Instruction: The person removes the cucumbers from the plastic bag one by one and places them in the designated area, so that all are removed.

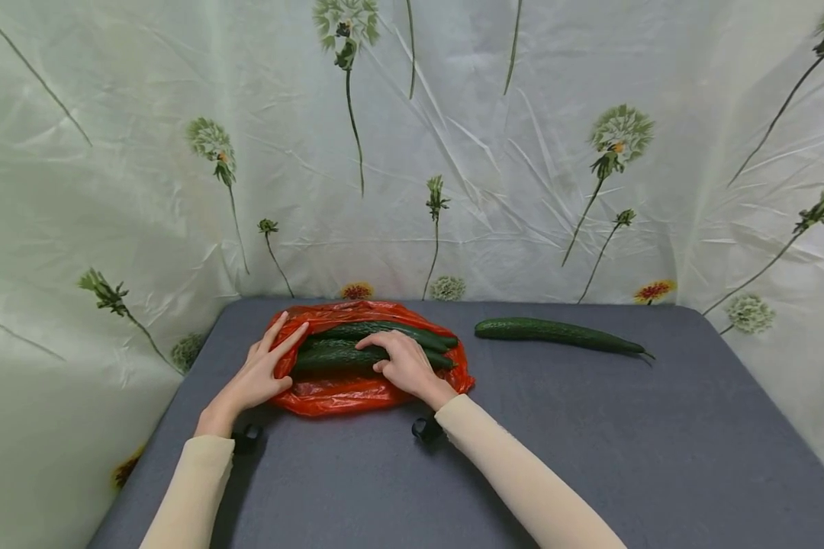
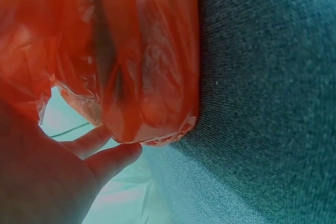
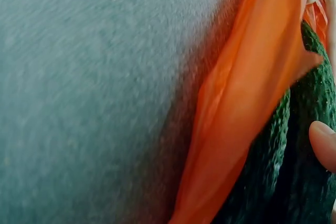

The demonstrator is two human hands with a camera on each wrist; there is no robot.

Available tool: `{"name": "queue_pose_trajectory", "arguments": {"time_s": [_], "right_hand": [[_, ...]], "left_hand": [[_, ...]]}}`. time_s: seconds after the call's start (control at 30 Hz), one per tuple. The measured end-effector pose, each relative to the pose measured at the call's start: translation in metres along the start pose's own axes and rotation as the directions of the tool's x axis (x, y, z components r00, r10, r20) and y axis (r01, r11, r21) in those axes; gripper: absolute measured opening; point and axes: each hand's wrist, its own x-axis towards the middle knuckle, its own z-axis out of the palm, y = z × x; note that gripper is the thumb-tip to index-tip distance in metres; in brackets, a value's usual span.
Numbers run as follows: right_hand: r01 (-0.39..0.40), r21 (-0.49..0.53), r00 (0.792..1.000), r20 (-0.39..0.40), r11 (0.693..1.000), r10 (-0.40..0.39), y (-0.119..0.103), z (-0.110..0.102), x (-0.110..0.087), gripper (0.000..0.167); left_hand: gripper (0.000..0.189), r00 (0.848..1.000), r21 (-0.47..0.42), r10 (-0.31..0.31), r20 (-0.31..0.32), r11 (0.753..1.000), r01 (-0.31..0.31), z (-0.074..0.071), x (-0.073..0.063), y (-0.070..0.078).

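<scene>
A thin red plastic bag [image 1: 343, 400] lies on the table with its mouth facing up. Dark green cucumbers [image 1: 329, 357] rest side by side inside it; bumpy skin shows on a cucumber [image 3: 315, 98] in the right wrist view. At the bag's left end, my left hand [image 1: 252, 377] touches the plastic with its fingers spread. My right hand [image 1: 408, 366] reaches over the bag and holds the front cucumber, index finger across its top and thumb on the near side. Its other fingers are hidden.
Another cucumber [image 1: 556, 333] lies outside the bag, toward the back right of the grey table [image 1: 590, 442]. Behind the table hangs a pale curtain [image 1: 508, 168] printed with dandelions.
</scene>
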Motion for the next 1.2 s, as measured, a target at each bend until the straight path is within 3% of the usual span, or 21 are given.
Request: {"name": "queue_pose_trajectory", "arguments": {"time_s": [0.77,1.2], "right_hand": [[-0.055,0.093,0.998,-0.035,0.994,0.059,0.015,-0.029,-0.019,0.044],[-0.046,0.142,0.995,-0.076,0.989,0.058,0.029,-0.048,-0.032,0.042]], "left_hand": [[0.099,0.997,0.029,0.041,-0.065,0.999,-0.039,0.002,0.001,0.002],[0.096,0.998,0.041,0.025,-0.057,0.999,-0.023,0.004,0.0,0.003]]}}
